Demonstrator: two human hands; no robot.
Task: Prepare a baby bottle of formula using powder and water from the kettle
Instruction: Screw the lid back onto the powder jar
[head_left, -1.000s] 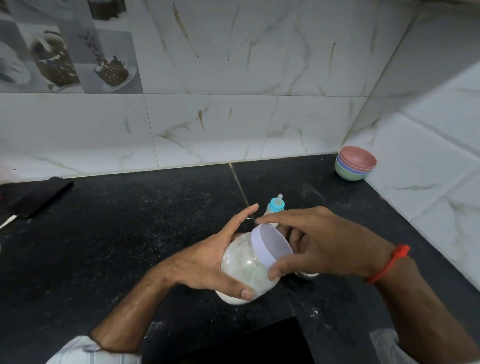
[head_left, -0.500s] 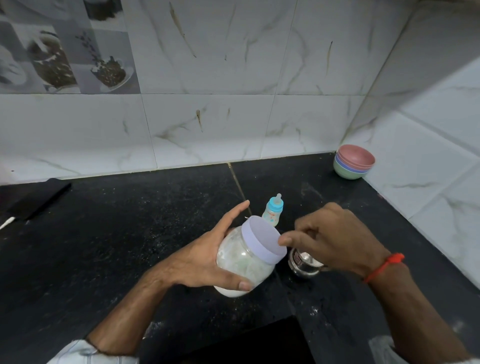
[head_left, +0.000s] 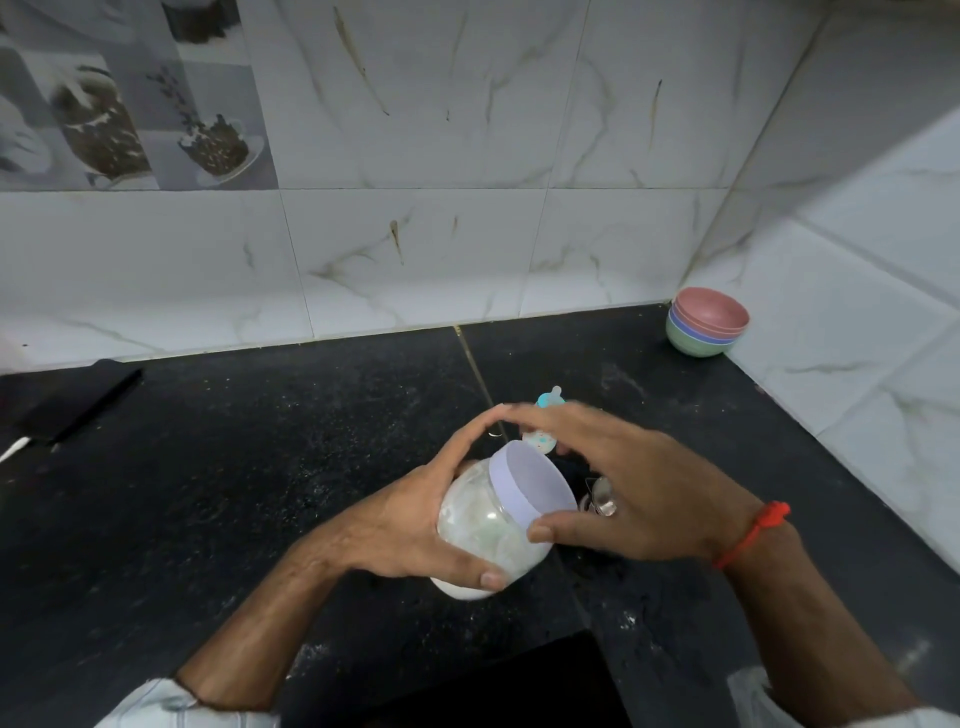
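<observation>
Left hand (head_left: 410, 535) fingers wrap a tilted jar (head_left: 488, 530) of white powder above the black table (head_left: 208, 493); right hand (head_left: 634, 499), fingers and thumb curled, grips its pale lid (head_left: 530, 480). The right fingers hide most of the baby bottle (head_left: 545, 415) behind, only its blue teat and a scrap of body showing. A metal vessel (head_left: 600, 499) peeks under the palm. Stacked bowls (head_left: 709, 322) sit in the corner.

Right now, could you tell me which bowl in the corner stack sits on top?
The pink bowl tops the stack of bowls; a blue rim and the green bottom bowl show beneath it.
</observation>
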